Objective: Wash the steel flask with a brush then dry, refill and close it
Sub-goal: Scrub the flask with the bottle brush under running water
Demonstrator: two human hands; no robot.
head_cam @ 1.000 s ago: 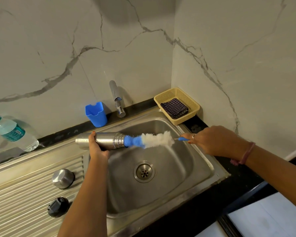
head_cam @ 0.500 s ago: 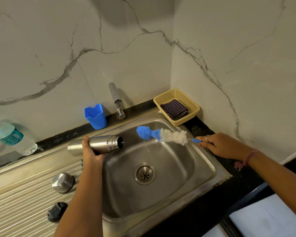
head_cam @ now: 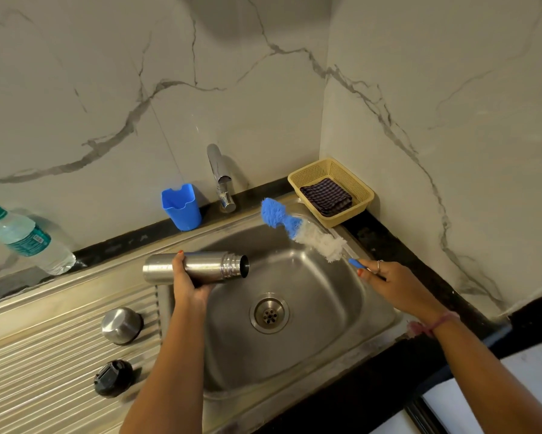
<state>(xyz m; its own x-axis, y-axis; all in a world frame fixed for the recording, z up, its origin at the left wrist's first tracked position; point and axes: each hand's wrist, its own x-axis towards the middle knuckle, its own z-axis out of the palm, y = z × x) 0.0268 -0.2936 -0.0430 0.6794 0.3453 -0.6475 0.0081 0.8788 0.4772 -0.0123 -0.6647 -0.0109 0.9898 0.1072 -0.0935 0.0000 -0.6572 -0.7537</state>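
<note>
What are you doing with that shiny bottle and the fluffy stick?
A person is washing up at a stainless steel sink. The left hand holds a steel flask on its side over the basin, its mouth open toward the right. The right hand grips the handle of a blue and white bottle brush, which is outside the flask, raised and pointing toward the tap. The rounded steel cup lid and black stopper sit on the draining board.

No readable text anywhere. Only candidate is the teal label on the plastic water bottle [head_cam: 28, 239], far left against the wall: print and a small barcode-like patch show, but too blurred to read.
</note>
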